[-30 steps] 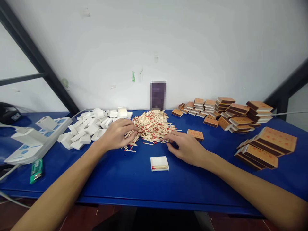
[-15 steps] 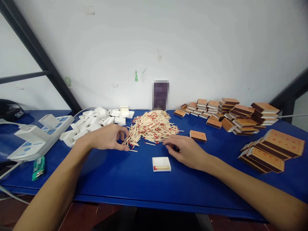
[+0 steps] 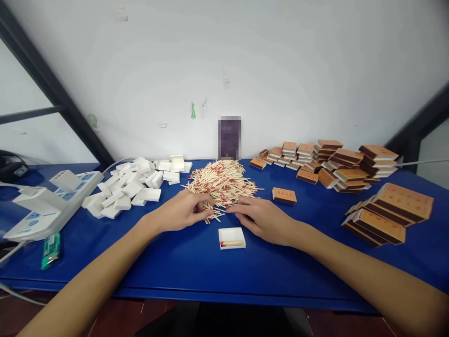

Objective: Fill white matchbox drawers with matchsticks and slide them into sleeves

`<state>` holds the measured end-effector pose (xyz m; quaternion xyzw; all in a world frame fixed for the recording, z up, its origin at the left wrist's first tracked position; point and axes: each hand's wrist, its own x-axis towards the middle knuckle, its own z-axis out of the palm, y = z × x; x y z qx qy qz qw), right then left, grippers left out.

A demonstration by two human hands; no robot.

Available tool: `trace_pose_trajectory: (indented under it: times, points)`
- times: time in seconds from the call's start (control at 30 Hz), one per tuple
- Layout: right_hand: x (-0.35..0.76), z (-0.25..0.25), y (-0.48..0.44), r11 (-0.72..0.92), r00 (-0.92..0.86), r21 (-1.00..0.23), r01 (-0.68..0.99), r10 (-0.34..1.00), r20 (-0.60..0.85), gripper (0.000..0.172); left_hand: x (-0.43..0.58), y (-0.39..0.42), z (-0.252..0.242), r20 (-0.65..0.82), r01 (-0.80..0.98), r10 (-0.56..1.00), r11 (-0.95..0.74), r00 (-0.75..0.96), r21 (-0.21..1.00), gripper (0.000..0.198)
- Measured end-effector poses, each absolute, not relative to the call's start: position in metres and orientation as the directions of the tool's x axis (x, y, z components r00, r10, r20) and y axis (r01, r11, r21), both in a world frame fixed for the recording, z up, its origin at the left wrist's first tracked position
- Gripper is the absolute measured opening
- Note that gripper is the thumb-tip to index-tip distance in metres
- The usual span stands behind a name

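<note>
A heap of red-headed matches [image 3: 222,180] lies on the blue table. My left hand [image 3: 185,209] is at its front left edge, thumb and curled fingers apart, with loose matches [image 3: 214,215] at the fingertips. At the front right of the heap is my right hand [image 3: 264,220], its fingers bent and drawn together. Its fingertips reach the edge matches, and what they hold, if anything, is hidden. Just in front of the hands sits a white matchbox tray [image 3: 231,231], with a few matches [image 3: 233,243] lying along its near side.
White matchbox trays [image 3: 131,187] are piled at the left, beside a power strip [image 3: 52,206] and a green packet [image 3: 51,250]. One matchbox [image 3: 284,195] lies right of the heap. Stacks of matchboxes [image 3: 347,164] and a nearer group [image 3: 389,213] occupy the right side.
My left hand has moved right along the front of the heap, gathering loose matches toward the middle. My right hand has shifted slightly left. The view has turned a little right.
</note>
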<state>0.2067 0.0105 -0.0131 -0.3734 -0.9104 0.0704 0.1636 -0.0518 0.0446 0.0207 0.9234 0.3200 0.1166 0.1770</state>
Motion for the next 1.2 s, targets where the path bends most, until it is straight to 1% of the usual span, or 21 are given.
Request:
trace_pose_trajectory:
  times: [0.17,0.23,0.3,0.37,0.43,0.47,0.53,0.63,0.73,0.83,1.0,1.1,1.2]
  points:
    - [0.209,-0.013,0.007,0.711,-0.637,-0.333,0.619,0.703,0.316,0.022,-0.056,0.047,0.022,0.197,0.419,0.518,-0.82,0.832,0.389,0.022]
    - [0.208,-0.01,0.005,0.714,-0.624,-0.366,0.596,0.699,0.348,0.021,-0.061,0.049,0.025,0.255,0.375,0.472,-0.859,0.844,0.347,0.021]
    - [0.207,-0.007,0.002,0.721,-0.624,-0.394,0.569,0.691,0.364,0.022,-0.065,0.05,0.029,0.322,0.369,0.43,-0.9,0.844,0.233,0.02]
    - [0.207,-0.003,0.0,0.731,-0.648,-0.411,0.545,0.678,0.346,0.024,-0.067,0.049,0.031,0.379,0.388,0.389,-0.918,0.84,0.083,0.019]
    - [0.206,0.0,-0.003,0.741,-0.683,-0.41,0.532,0.662,0.309,0.024,-0.067,0.047,0.033,0.385,0.411,0.374,-0.911,0.844,-0.016,0.02]
    - [0.205,0.001,-0.005,0.745,-0.697,-0.402,0.533,0.656,0.291,0.024,-0.066,0.045,0.033,0.361,0.419,0.379,-0.907,0.852,-0.035,0.021]
    - [0.203,0.002,-0.008,0.743,-0.71,-0.375,0.555,0.658,0.253,0.027,-0.064,0.042,0.032,0.283,0.428,0.404,-0.903,0.87,-0.024,0.021]
    - [0.2,0.005,-0.013,0.723,-0.714,-0.346,0.598,0.676,0.18,0.031,-0.058,0.038,0.03,0.196,0.441,0.439,-0.897,0.877,0.034,0.019]
    - [0.2,0.008,-0.016,0.744,-0.75,-0.34,0.575,0.646,0.144,0.03,-0.054,0.038,0.027,0.155,0.452,0.458,-0.889,0.876,0.075,0.014]
    - [0.202,0.008,-0.013,0.754,-0.758,-0.373,0.54,0.629,0.174,0.028,-0.052,0.039,0.024,0.155,0.452,0.46,-0.888,0.874,0.087,0.015]
    - [0.2,-0.002,0.001,0.634,-0.585,-0.471,0.613,0.765,0.269,0.024,-0.048,0.042,0.02,0.178,0.475,0.475,-0.879,0.862,0.047,0.017]
    - [0.194,-0.008,0.009,0.572,-0.508,-0.47,0.673,0.818,0.269,0.019,-0.043,0.042,0.017,0.197,0.486,0.485,-0.873,0.852,0.045,0.016]
    - [0.188,-0.011,0.013,0.529,-0.456,-0.454,0.717,0.849,0.268,0.016,-0.039,0.043,0.014,0.186,0.52,0.527,-0.85,0.829,0.088,0.013]
